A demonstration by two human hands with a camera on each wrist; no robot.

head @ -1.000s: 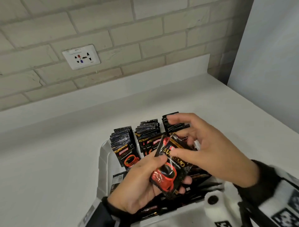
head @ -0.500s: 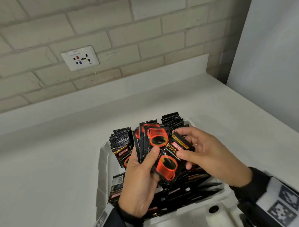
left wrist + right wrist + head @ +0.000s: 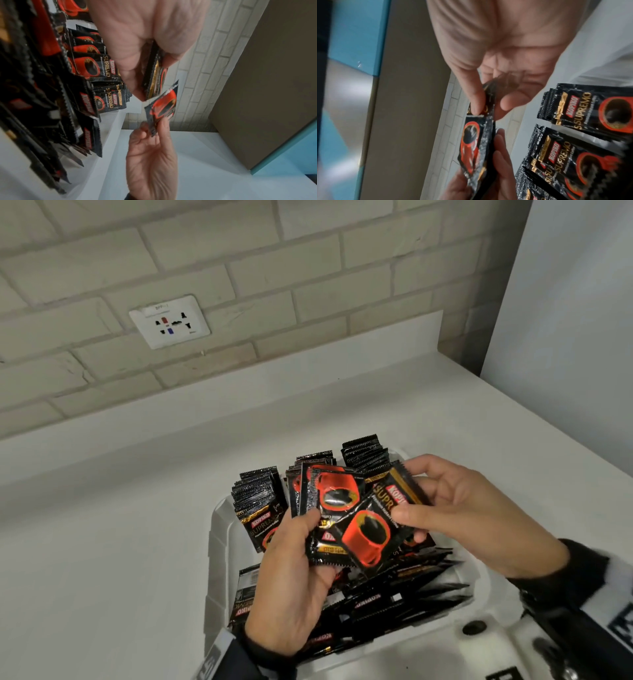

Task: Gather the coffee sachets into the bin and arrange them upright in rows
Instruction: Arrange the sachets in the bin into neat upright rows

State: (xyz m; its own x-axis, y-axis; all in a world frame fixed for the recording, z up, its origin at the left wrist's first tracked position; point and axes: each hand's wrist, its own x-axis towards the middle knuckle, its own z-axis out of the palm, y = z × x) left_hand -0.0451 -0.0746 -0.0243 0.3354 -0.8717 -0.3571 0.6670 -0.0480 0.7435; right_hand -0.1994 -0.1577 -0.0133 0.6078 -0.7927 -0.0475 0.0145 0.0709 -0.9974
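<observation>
1. Above the white bin, which sat on the pale counter, we held both hands close together over the heap of loose sachets lying flat at the near end.
2. Our left hand gripped a small stack of sachets between thumb and curled fingers, their printed cups facing us.
3. Our right hand pinched a single sachet by its top half, tilted across the front of that stack and touching it.
4. We judged the step to be squaring this sachet onto the stack; the cup on it looked turned the other way from the stack's, so we thought it wise to match them first.
5. Three upright rows stood at the far end of the bin; we reckoned the stack should go in front of one of them, held firmly so the slick packets would not fan out.
6. Many packets lay unsorted, so we judged the task to be well short of done.
</observation>
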